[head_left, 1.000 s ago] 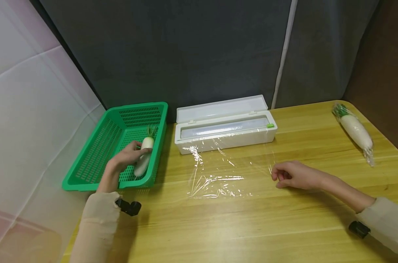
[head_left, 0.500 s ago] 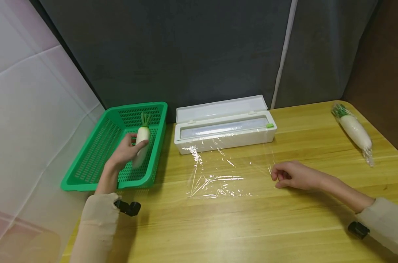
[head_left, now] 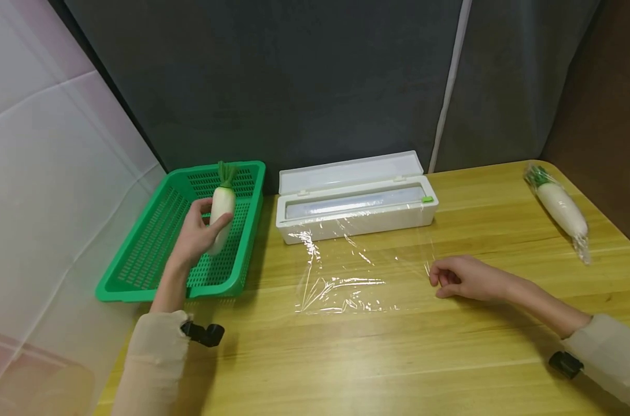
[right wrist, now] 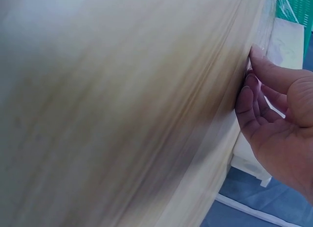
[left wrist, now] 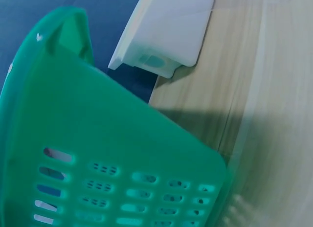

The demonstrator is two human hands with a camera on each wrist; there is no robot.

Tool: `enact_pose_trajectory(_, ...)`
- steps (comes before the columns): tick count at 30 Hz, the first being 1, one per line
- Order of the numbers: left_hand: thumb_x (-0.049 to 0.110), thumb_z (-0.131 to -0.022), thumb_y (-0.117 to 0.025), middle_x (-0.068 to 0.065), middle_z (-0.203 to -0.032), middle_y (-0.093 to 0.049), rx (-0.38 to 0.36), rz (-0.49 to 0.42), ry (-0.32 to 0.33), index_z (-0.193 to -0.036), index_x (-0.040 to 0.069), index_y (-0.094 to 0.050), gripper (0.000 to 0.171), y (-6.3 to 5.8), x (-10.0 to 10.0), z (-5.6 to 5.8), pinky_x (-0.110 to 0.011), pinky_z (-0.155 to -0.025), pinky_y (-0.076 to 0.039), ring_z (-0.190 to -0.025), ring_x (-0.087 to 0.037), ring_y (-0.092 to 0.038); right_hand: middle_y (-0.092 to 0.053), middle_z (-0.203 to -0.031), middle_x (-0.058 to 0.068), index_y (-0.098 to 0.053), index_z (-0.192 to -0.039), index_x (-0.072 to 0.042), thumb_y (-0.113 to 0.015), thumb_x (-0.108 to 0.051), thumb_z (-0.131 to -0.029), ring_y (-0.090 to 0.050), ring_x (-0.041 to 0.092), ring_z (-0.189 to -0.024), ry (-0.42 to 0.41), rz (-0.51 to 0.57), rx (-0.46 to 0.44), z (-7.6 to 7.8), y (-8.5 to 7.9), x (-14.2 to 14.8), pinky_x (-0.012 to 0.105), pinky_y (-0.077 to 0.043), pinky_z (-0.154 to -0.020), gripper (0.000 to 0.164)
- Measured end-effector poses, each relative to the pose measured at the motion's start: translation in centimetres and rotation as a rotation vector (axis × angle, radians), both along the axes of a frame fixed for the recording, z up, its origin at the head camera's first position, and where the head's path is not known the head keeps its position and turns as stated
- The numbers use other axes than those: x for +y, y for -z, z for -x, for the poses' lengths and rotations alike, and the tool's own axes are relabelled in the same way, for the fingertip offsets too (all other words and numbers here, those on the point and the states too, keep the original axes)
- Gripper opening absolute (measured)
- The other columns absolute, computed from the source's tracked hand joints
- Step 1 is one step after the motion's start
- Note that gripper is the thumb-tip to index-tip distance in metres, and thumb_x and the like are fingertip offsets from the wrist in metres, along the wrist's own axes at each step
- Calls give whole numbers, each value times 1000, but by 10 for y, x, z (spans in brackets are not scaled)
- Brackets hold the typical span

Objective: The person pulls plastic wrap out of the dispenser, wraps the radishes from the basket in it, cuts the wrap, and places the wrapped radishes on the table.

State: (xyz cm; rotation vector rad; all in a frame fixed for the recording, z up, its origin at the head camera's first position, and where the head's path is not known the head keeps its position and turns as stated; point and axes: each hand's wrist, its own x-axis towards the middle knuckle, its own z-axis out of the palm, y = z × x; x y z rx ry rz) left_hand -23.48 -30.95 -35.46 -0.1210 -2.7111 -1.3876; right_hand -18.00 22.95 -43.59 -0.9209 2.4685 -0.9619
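Observation:
In the head view my left hand (head_left: 192,234) grips a white radish (head_left: 222,202) with short green stems, thumb on one side and fingers on the other. The radish tilts upright over the green basket (head_left: 249,231), its stem end overlapping the far rim. My right hand (head_left: 466,277) rests low over the table, fingers loosely curled, at the right edge of a sheet of cling film (head_left: 346,283). The right wrist view shows a gap between its thumb (right wrist: 274,73) and fingers. The film runs out from a white dispenser box (head_left: 356,222) with its lid raised.
A film-wrapped radish (head_left: 562,208) lies at the right of the wooden table (head_left: 372,364). A green cutter slider (head_left: 427,199) sits on the dispenser's right end. A dark curtain (head_left: 294,81) hangs behind, and a pale sheet (head_left: 60,190) stands at the left.
My left hand has raised the radish from the basket's floor, moving it up and slightly away. The right hand, film and dispenser have stayed in place.

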Motion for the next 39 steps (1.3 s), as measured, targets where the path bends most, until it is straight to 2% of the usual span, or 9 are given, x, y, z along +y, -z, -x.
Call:
enact_pose_trajectory(6,32,-100,-63,-22,-145,-41,105,-32,-69,-151,-2,-33,68,-3,11,-2,-39,-85,-44,-121,-34,-44,-52,-77,-8,-64,-94,-13,-78,-16,-90,-48,5,-71,2,5,17,0,1,1,23,-44,-63,15)
enact_pose_trajectory(13,29,-96,-71,-12,-143,-49,196,-88,-115,-148,5,-45,63,-7,23,-5,-30,-79,-48,-114,-20,-51,-52,-76,-9,-64,-94,-14,-78,-16,-89,-49,5,-70,7,5,26,0,2,1,23,-44,-63,16)
enact_pose_trajectory(20,15,-90,-77,-10,-135,-57,323,-135,-96,-141,5,-55,56,-11,39,-10,-24,-79,-47,-105,-12,-55,-52,-76,-9,-64,-93,-14,-79,-15,-89,-49,4,-70,13,1,34,0,2,1,23,-44,-63,16)
enact_pose_trajectory(27,4,-86,-78,-17,-131,-58,366,-128,-47,-135,-3,-58,53,-24,64,-24,-21,-76,-47,-103,-14,-55,-52,-76,-9,-64,-94,-13,-79,-15,-89,-49,4,-70,18,9,30,0,3,1,23,-44,-63,16)
enact_pose_trajectory(34,7,-84,-83,-9,-130,-61,381,-122,3,-134,5,-61,55,-13,70,-15,-23,-77,-47,-105,-8,-56,-52,-76,-9,-64,-94,-13,-78,-14,-89,-49,4,-70,22,12,23,-1,3,1,23,-44,-63,16)
enact_pose_trajectory(39,8,-83,-84,-7,-127,-62,401,-136,43,-132,5,-63,53,-11,79,-16,-25,-78,-48,-106,-11,-57,-53,-76,-8,-64,-93,-12,-78,-13,-89,-49,5,-70,23,12,14,-1,2,1,23,-44,-63,15)
